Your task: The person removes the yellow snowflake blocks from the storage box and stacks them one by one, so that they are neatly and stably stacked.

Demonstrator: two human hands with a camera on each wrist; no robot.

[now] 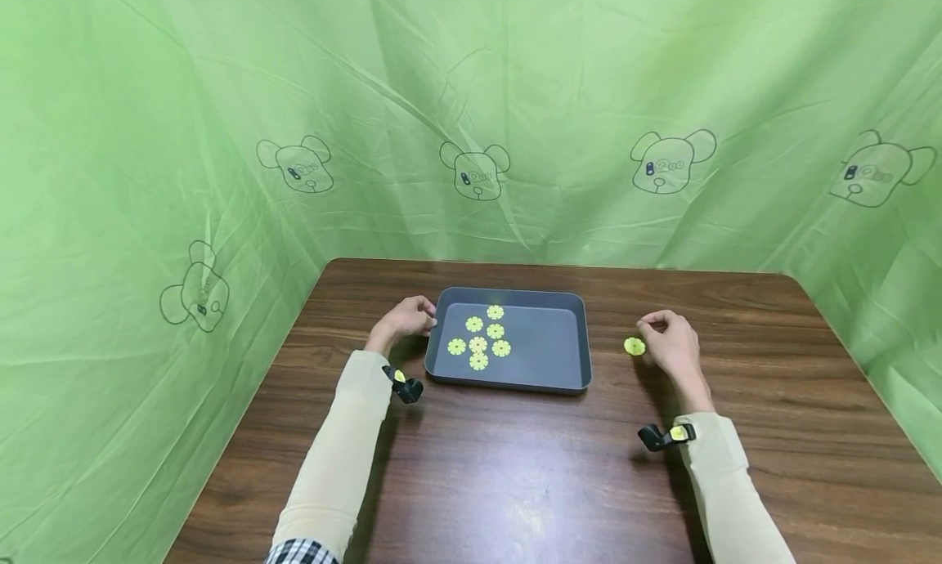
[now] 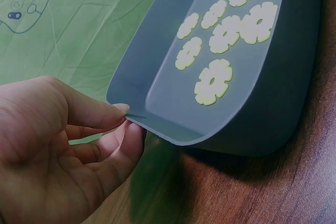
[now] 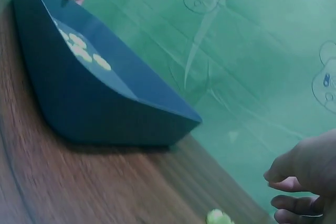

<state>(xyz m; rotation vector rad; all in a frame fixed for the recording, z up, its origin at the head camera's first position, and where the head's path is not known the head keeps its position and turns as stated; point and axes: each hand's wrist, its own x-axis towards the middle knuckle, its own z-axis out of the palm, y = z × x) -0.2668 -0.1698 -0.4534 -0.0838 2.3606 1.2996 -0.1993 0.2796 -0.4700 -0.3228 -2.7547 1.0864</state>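
Observation:
A dark grey rectangular baking tray (image 1: 548,343) stands on the table, with several flat yellow flower-shaped pieces (image 1: 495,331) in its left half. My left hand (image 1: 407,319) pinches the tray's left rim between thumb and fingers, as the left wrist view shows up close. Right of the tray is one more yellow flower-shaped piece (image 1: 634,346). My right hand (image 1: 671,345) is just beside it, fingers bent loosely. In the right wrist view a gap shows between the fingertips (image 3: 273,179) and that piece (image 3: 219,217), which the lower edge cuts off.
The brown wooden table (image 1: 508,466) carries the tray near its far edge. A green cloth (image 1: 559,73) with printed bear heads hangs behind the table and along its sides. Each wrist wears a small black camera, such as the right one (image 1: 655,436).

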